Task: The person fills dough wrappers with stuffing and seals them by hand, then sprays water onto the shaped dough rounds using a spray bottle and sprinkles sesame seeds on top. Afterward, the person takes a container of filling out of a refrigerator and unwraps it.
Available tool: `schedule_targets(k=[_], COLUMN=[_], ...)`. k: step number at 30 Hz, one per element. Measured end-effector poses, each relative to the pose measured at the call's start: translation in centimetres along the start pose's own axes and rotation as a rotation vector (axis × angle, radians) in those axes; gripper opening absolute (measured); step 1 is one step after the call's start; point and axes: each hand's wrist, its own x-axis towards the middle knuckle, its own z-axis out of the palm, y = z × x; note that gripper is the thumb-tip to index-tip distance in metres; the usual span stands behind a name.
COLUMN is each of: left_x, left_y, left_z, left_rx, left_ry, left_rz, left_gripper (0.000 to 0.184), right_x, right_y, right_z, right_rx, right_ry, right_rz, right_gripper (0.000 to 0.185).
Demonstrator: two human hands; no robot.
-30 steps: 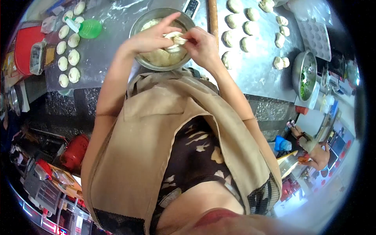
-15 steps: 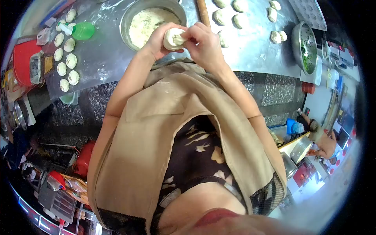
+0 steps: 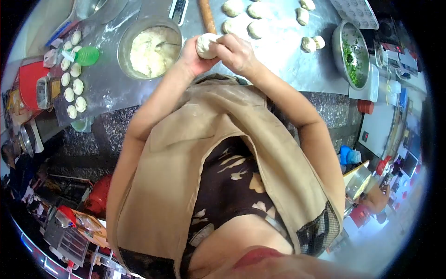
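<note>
A round, pale dough bun (image 3: 206, 46) sits between my hands above the near edge of the metal table. My left hand (image 3: 192, 58) cups it from the left and below, fingers curled around it. With its fingertips pinched on the bun's right side, my right hand (image 3: 236, 53) grips the dough; its fingers hide part of the top. Left of my hands stands a metal bowl (image 3: 123, 53) of crumbly whitish filling (image 3: 151, 51), a utensil stuck in it. A wooden rolling pin (image 3: 207, 17) lies just beyond my hands.
Several dough pieces (image 3: 255, 29) lie at the back right. A metal bowl of chopped greens (image 3: 354, 58) stands by the right edge. On the left are rows of shaped buns (image 3: 78, 86) and a green spray bottle (image 3: 87, 56). A digital scale (image 3: 178, 10) sits at the back.
My right fingers have closed over the bun's top, where the folded dough showed before. The view has shifted, so the bowls and dough pieces appear further left.
</note>
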Motion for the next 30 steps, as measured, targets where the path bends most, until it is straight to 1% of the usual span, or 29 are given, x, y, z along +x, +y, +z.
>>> schedule_targets(k=[1,2,4,5,6,8,9,11,12,14,15,16,18,19,20,21,22,24,25,27,28,30], left_x=[0.6,1.6,3.8,5.7,6.1,7.1,7.8,8.9,8.9,8.4,8.2,8.3,10.2,10.7,11.5,12.5,13.7,16.4,17.5,19.2,19.7,20.5], left_y=[-0.6,-1.4,-3.6,-4.9,-5.6,-6.6,-7.2,-8.7,-9.4,-10.9,-10.3,-9.3,-8.2,-8.6,-9.1,-9.7,-10.3,-11.8,-12.8,-14.6,-15.1,-15.9], left_z=[0.9,1.7,2.7,3.3,4.8,6.3,6.6,6.7,7.0,7.3,6.3,5.4,1.2,1.7,2.5,3.5,4.1,5.2,5.5,5.8,5.9,5.5], left_rx=[-0.038,-0.027,-0.277,-0.3,-0.329,-0.326,-0.318,-0.149,-0.14,0.509,0.614,0.741,1.173,1.181,1.465,1.731,1.953,2.111,2.103,2.291,2.288,2.349], left_ry=[0.082,0.081,0.176,0.227,0.191,0.231,0.238,0.247,0.255,0.227,0.173,0.169,0.141,0.143,0.202,0.247,0.201,0.071,0.034,0.031,0.007,0.119], left_rz=[0.033,0.029,0.14,0.213,0.207,0.094,0.084,0.136,0.12,0.107,-0.013,-0.009,0.418,0.407,0.711,1.034,1.173,1.158,1.159,0.961,0.966,0.89], left_gripper=[0.036,0.036,0.036,0.039,0.045,0.051,0.051,0.058,0.058,0.064,0.066,0.055,0.038,0.038,0.036,0.035,0.042,0.049,0.049,0.055,0.055,0.059], right_x=[-0.6,-1.5,-3.8,-5.2,-6.0,-8.4,-9.3,-11.1,-11.8,-13.5,-14.9,-15.9,-17.5,-19.2,-20.5,-20.0,-19.5,-19.2,-20.0,-21.6,-22.0,-23.1], right_y=[0.6,1.3,2.3,2.8,3.0,3.7,3.6,2.9,3.6,5.7,7.5,8.9,10.2,10.9,11.6,11.9,12.2,12.4,12.9,13.9,14.5,16.1], right_z=[0.5,0.8,1.7,2.0,1.9,0.6,-0.1,-1.5,-1.8,-2.1,-2.0,-2.3,-1.8,-0.1,1.4,1.5,1.4,0.1,-0.9,-2.3,-3.6,-6.8], right_rx=[0.009,0.003,0.036,0.093,0.098,0.188,0.187,0.587,0.585,0.704,0.921,1.084,1.19,1.092,0.986,0.933,0.632,0.405,0.384,0.606,0.592,0.323], right_ry=[0.041,0.048,0.101,0.113,0.163,0.079,0.082,0.11,0.117,0.166,0.21,0.133,-0.054,-0.177,-0.297,-0.282,-0.36,-0.318,-0.309,-0.33,-0.32,0.053], right_rz=[0.023,0.03,0.233,0.415,0.595,0.844,0.859,1.109,1.128,1.458,1.542,1.624,1.599,1.546,1.487,1.521,1.34,1.216,1.238,1.26,1.272,1.553], right_gripper=[0.01,0.01,0.011,0.011,0.012,0.015,0.015,0.022,0.022,0.033,0.036,0.035,0.027,0.026,0.026,0.027,0.026,0.023,0.023,0.023,0.023,0.027])
